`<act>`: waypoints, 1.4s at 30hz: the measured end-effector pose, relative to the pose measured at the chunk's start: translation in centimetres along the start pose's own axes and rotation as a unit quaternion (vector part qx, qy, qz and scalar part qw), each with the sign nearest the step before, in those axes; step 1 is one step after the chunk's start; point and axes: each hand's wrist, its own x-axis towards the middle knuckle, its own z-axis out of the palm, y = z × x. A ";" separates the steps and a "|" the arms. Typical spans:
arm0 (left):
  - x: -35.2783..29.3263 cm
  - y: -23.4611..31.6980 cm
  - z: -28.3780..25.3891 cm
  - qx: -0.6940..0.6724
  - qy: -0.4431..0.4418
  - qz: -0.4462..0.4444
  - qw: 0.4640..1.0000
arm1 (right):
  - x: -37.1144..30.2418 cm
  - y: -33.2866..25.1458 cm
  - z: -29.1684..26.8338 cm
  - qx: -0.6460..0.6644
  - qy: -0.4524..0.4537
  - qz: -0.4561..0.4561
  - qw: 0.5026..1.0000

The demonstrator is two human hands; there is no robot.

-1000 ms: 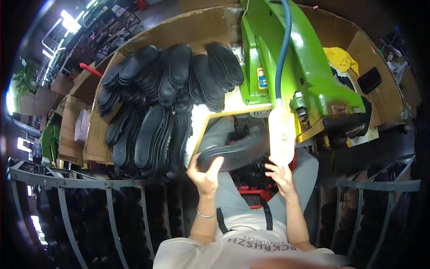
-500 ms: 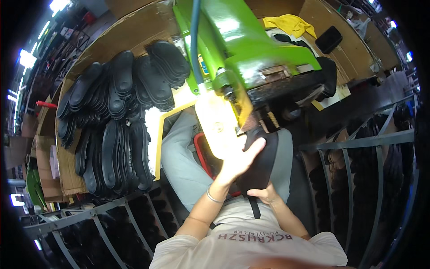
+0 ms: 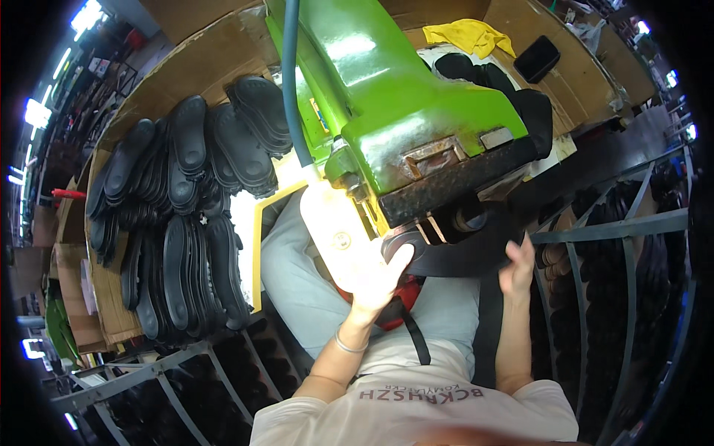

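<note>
A black shoe sole (image 3: 465,260) lies crosswise just below the front edge of the green machine (image 3: 416,97), partly hidden under its head. My left hand (image 3: 374,279) grips the sole's left end, thumb laid over the top. Bright lamp light washes out its other fingers. Beside the sole's right end is my right hand (image 3: 518,271), its fingers apart and slightly bent, close against the edge. Whether it touches the sole is hard to tell against the dark background.
Stacks of black shoe soles (image 3: 190,253) stand at the left within a cardboard enclosure (image 3: 111,297). A grey-blue hose (image 3: 293,89) runs down to the lamp. At the back right are a yellow cloth (image 3: 468,36) and a black phone-like slab (image 3: 537,59). Metal racks (image 3: 617,229) flank both sides.
The sole has turned from pointing toward me to lying crosswise under the machine head. My right hand has swung outward to the right and its thumb has come off the sole.
</note>
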 end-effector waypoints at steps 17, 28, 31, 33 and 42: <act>-2.2 -4.0 -11.0 -0.242 0.071 -0.080 0.964 | 1.6 7.2 7.8 0.063 -0.107 -0.019 0.992; -4.9 -5.1 -11.4 -0.111 -0.200 -0.064 0.971 | 0.3 5.8 13.7 -0.036 -0.195 0.011 0.980; -2.6 -2.9 -6.5 0.043 -0.145 0.023 0.988 | 0.6 5.3 13.4 -0.089 -0.199 -0.067 0.974; -0.3 -1.9 -3.8 -0.027 -0.143 0.042 0.988 | 0.4 5.7 12.4 -0.118 -0.154 -0.098 0.976; -0.8 -2.1 0.7 -0.030 0.019 0.065 0.997 | -9.3 7.8 1.7 -0.151 -0.222 0.258 0.928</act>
